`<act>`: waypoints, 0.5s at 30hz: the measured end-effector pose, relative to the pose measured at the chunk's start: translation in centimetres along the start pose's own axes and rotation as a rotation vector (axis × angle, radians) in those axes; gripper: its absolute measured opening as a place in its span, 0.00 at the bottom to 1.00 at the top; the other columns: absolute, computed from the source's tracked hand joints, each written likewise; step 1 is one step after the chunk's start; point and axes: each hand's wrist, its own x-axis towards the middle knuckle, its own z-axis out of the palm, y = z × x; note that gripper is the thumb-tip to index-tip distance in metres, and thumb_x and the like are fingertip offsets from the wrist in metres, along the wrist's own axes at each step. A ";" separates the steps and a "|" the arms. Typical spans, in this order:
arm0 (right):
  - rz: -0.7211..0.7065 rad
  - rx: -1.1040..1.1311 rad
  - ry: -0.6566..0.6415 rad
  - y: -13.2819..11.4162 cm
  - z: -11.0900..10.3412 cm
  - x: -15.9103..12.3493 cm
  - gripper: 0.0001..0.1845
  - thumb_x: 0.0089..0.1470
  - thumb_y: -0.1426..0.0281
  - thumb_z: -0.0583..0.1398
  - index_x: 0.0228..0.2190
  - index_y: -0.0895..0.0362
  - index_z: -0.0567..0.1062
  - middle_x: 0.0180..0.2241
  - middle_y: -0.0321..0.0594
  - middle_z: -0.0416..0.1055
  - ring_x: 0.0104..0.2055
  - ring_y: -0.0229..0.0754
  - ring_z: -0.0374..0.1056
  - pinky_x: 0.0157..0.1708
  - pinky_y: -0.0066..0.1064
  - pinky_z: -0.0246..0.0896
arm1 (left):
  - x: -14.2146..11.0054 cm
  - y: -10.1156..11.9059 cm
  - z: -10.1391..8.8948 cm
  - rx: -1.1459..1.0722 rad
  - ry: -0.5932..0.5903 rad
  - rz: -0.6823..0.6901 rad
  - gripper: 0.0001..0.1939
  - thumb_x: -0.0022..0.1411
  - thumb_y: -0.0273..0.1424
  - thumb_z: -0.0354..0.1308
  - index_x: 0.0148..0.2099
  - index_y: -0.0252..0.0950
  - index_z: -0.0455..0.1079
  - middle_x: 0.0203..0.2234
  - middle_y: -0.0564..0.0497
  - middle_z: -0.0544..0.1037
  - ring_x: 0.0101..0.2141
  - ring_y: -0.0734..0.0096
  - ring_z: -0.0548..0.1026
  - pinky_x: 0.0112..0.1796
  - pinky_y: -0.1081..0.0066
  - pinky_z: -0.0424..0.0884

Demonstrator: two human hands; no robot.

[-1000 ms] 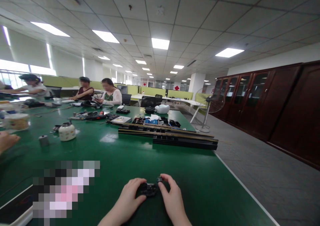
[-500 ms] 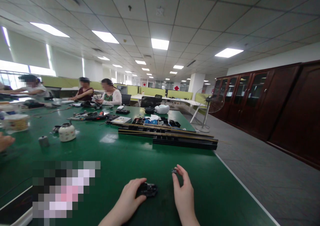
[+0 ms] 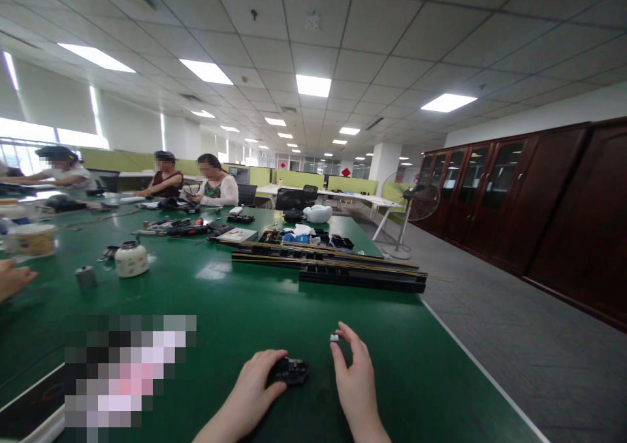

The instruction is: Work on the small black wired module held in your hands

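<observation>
My left hand (image 3: pixel 252 387) grips the left end of a black plastic part (image 3: pixel 294 371) between thumb and fingers, low over the green table. The part has a recessed, uneven top with small fittings; its exact kind cannot be made out. To the right of it, my right hand (image 3: pixel 356 377) pinches a small dark block with a pale face (image 3: pixel 334 337) between thumb and index finger. A gap separates this block from the black part. My right palm hides nothing of the block, but my left fingers cover one end of the black part.
Long black rails (image 3: pixel 362 278) with thin brass-coloured rods lie across the green table (image 3: pixel 235 312). A cream jar (image 3: pixel 131 260) and a grey cylinder (image 3: pixel 85 276) stand left. Another person's hand (image 3: pixel 14 279) is at the left edge. Several people sit farther back.
My right hand has drawn the small block away from the black part to the right, then turned it so a pale face shows. My left hand has stayed in place.
</observation>
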 end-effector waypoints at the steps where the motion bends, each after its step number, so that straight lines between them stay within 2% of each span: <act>1: 0.000 -0.002 -0.036 -0.1 0.1 -0.1 0.19 0.51 0.62 0.55 0.45 0.52 0.70 0.42 0.42 0.72 0.46 0.47 0.66 0.47 0.39 0.60 | 0.0 0.1 0.0 0.001 -0.002 -0.005 0.26 0.46 0.28 0.55 0.51 0.37 0.66 0.49 0.48 0.72 0.51 0.62 0.66 0.53 0.64 0.57; 7: -0.062 -0.029 -0.250 -0.4 0.8 -0.7 0.14 0.48 0.68 0.56 0.38 0.51 0.75 0.39 0.41 0.73 0.45 0.47 0.66 0.49 0.39 0.59 | -0.1 0.4 -0.1 0.018 -0.001 0.005 0.25 0.46 0.26 0.53 0.50 0.39 0.67 0.48 0.49 0.73 0.51 0.63 0.66 0.53 0.65 0.58; 10: -0.062 -0.036 -0.320 -0.8 1.3 -1.2 0.12 0.45 0.69 0.58 0.35 0.51 0.77 0.38 0.41 0.74 0.45 0.47 0.66 0.49 0.40 0.59 | -0.1 0.4 -0.1 0.030 -0.005 0.008 0.25 0.46 0.26 0.53 0.50 0.39 0.67 0.48 0.49 0.73 0.50 0.63 0.66 0.52 0.65 0.58; 15: -0.030 -0.030 -0.401 -1.9 1.7 -1.6 0.11 0.45 0.68 0.59 0.33 0.50 0.77 0.40 0.39 0.73 0.51 0.49 0.63 0.54 0.43 0.53 | 0.0 0.2 0.0 0.037 0.007 0.014 0.24 0.46 0.26 0.53 0.49 0.40 0.67 0.48 0.49 0.73 0.50 0.63 0.66 0.52 0.65 0.59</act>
